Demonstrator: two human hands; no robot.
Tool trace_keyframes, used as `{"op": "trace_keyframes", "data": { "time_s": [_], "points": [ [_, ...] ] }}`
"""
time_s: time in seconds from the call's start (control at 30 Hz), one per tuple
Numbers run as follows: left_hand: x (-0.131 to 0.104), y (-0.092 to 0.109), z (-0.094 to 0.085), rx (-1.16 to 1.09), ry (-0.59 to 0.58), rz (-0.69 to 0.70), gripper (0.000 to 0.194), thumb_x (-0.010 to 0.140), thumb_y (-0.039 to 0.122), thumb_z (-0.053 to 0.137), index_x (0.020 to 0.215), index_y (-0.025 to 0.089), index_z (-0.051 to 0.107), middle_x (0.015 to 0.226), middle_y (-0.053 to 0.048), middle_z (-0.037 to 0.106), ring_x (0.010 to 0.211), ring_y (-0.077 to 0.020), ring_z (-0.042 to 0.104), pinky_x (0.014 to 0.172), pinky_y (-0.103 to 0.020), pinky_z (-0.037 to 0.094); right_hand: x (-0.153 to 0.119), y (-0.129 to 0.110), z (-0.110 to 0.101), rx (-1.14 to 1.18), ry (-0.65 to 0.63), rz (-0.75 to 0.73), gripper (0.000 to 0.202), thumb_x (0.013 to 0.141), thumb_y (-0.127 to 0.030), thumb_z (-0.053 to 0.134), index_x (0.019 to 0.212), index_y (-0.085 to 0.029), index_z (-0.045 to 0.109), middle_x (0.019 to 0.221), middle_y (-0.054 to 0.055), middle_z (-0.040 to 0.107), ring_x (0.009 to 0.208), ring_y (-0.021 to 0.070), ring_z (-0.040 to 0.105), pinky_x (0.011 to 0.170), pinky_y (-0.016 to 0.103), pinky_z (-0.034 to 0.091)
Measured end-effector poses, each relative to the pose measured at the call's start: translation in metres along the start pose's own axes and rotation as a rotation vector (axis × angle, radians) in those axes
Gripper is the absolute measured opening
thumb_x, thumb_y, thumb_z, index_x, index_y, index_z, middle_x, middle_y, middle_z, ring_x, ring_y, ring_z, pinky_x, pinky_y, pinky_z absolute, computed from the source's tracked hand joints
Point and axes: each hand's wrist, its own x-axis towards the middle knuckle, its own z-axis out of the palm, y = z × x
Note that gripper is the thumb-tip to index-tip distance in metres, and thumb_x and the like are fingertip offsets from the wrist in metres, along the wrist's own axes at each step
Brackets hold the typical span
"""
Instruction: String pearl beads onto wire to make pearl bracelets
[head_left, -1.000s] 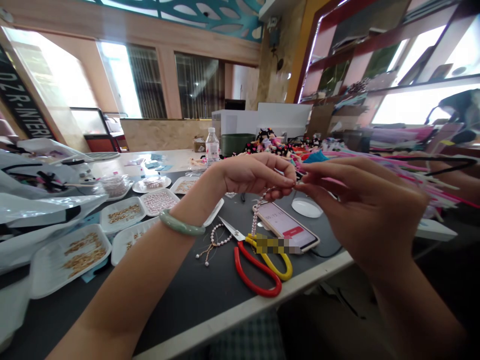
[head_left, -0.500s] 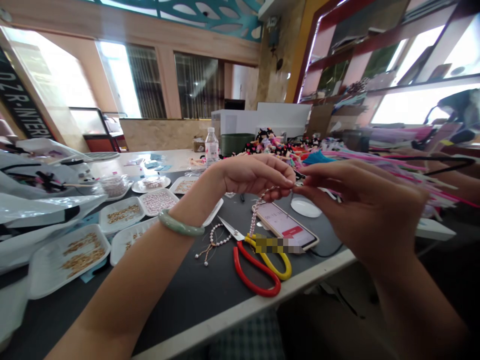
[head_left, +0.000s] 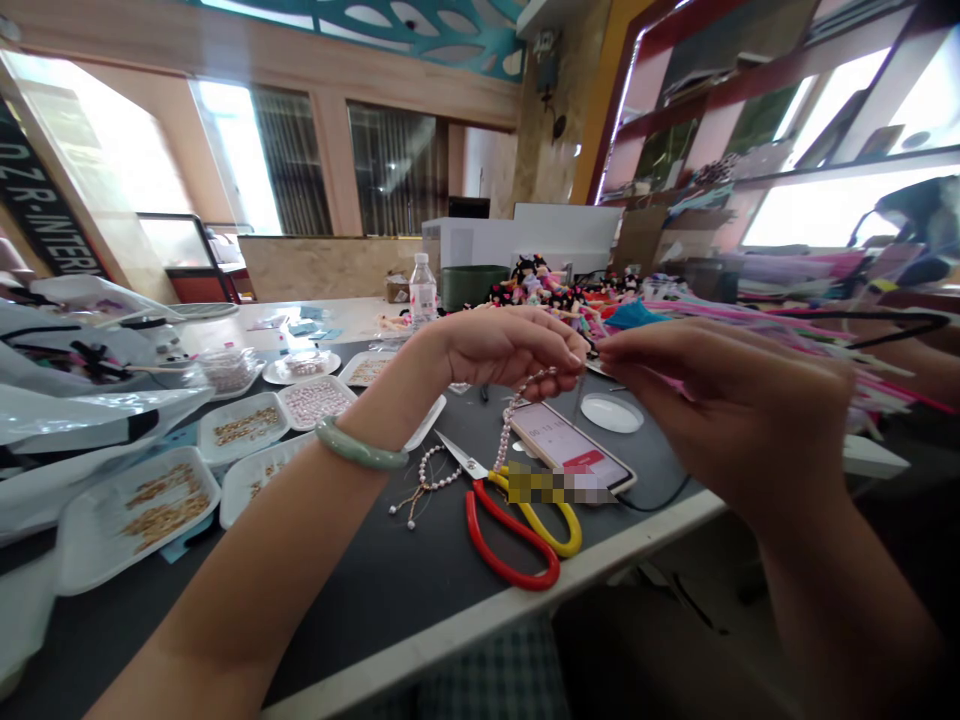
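My left hand (head_left: 517,350), with a green bangle (head_left: 361,447) on the wrist, pinches the upper end of a strand of pinkish beads (head_left: 504,435). The strand hangs down towards the scissors (head_left: 517,540), which have one red and one yellow handle. Close by on the right, my right hand (head_left: 720,400) has its thumb and fingertips pressed together; what they hold is too small to make out. Behind the scissors lies a phone (head_left: 574,450) with a lit screen. A finished-looking beaded loop (head_left: 439,472) rests left of the scissor blades.
White trays (head_left: 247,430) of gold pieces and beads cover the left side of the table. A plastic bottle (head_left: 423,290), a green container (head_left: 474,287) and a pile of small dolls (head_left: 536,280) stand behind. A white lid (head_left: 612,412) lies beside the phone; pink strips fill the right.
My right fingertips have moved slightly up and away from my left fingertips, leaving a small gap. The bead strand has shifted a little; my left hand stays nearly in place.
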Motion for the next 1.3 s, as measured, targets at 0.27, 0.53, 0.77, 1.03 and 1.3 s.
{"op": "trace_keyframes", "data": {
  "time_s": [0.27, 0.53, 0.77, 1.03, 1.3],
  "points": [
    [0.001, -0.003, -0.001, 0.006, -0.036, -0.004, 0.003, 0.073, 0.011, 0.060, 0.071, 0.010, 0.060, 0.064, -0.002, 0.060, 0.054, -0.0067, 0.056, 0.047, -0.016, 0.042, 0.000, -0.002, 0.004, -0.051, 0.004, -0.085, 0.013, 0.078, -0.013, 0.063, 0.085, -0.024, 0.065, 0.080, -0.004, 0.071, 0.072, 0.0104, 0.064, 0.065, 0.020, 0.048],
    [-0.001, -0.003, -0.004, 0.015, -0.059, -0.027, 0.003, 0.074, 0.011, 0.061, 0.075, 0.010, 0.059, 0.068, -0.001, 0.058, 0.056, -0.0053, 0.055, 0.050, -0.015, 0.042, 0.000, 0.002, 0.005, -0.028, 0.018, -0.072, 0.010, 0.077, -0.015, 0.065, 0.084, -0.022, 0.066, 0.079, -0.003, 0.071, 0.071, 0.0102, 0.065, 0.067, 0.019, 0.049],
    [-0.001, -0.004, -0.006, 0.017, -0.045, -0.036, 0.007, 0.072, 0.013, 0.064, 0.074, 0.011, 0.058, 0.068, -0.001, 0.056, 0.058, -0.0055, 0.054, 0.051, -0.015, 0.042, 0.000, 0.007, 0.006, 0.117, -0.001, 0.122, 0.013, 0.075, -0.017, 0.066, 0.087, -0.020, 0.067, 0.084, 0.000, 0.068, 0.072, 0.0128, 0.063, 0.066, 0.025, 0.053],
    [0.000, -0.003, -0.006, 0.028, -0.080, -0.030, 0.006, 0.073, 0.013, 0.063, 0.072, 0.011, 0.058, 0.068, -0.002, 0.057, 0.057, -0.0052, 0.054, 0.051, -0.014, 0.043, -0.001, 0.008, 0.010, 0.183, -0.041, 0.244, 0.009, 0.074, -0.019, 0.067, 0.082, -0.018, 0.069, 0.078, 0.001, 0.071, 0.070, 0.0137, 0.065, 0.066, 0.025, 0.053],
    [0.000, -0.001, 0.000, 0.028, 0.001, -0.034, 0.007, 0.071, 0.016, 0.063, 0.071, 0.013, 0.057, 0.064, -0.001, 0.059, 0.058, -0.0080, 0.056, 0.050, -0.018, 0.043, 0.001, 0.009, 0.012, 0.313, -0.043, 0.309, 0.003, 0.074, -0.016, 0.065, 0.075, -0.018, 0.067, 0.066, -0.002, 0.068, 0.059, 0.0110, 0.064, 0.056, 0.021, 0.055]
  ]
}}
